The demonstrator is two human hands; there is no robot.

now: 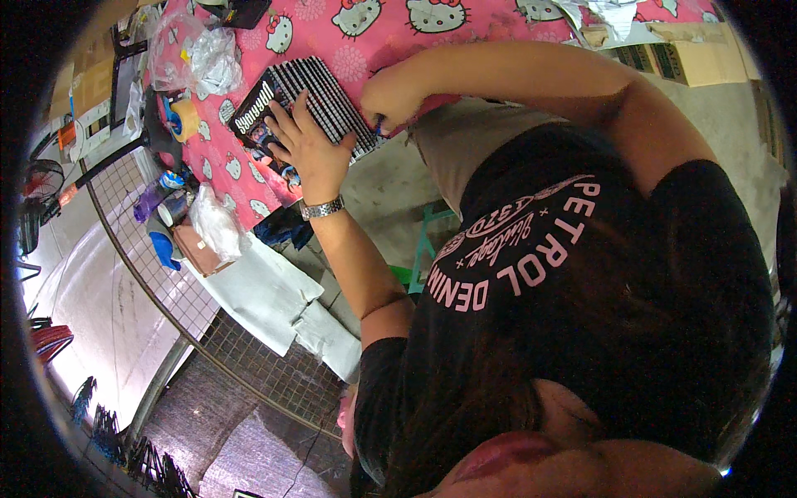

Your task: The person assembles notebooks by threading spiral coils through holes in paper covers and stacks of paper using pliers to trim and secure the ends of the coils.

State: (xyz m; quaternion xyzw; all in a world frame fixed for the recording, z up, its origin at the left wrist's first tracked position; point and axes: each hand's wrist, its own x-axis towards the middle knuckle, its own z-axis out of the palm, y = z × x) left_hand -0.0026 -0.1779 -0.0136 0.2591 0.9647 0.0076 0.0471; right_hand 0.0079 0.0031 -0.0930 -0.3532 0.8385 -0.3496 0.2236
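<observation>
My left hand [309, 153] lies with fingers spread on a fanned stack of thin books [322, 87] with dark, illustrated covers. Their overlapping pale-and-dark edges run toward my right side. The stack rests on a pink tablecloth [365, 50] with a cartoon cat print, close to the table's near edge. Just right of the stack, my right hand [397, 93] is curled closed at that edge. A small dark blue bit shows by its fingers, but I cannot make out what it is.
Left of the books are a tape roll in a blue dispenser [184, 120] and clear plastic bags [203, 62]. A white plastic bag [216, 224] lies over a brown box, beside a wire mesh panel [133, 216]. A cardboard box [697, 54] stands at the far right.
</observation>
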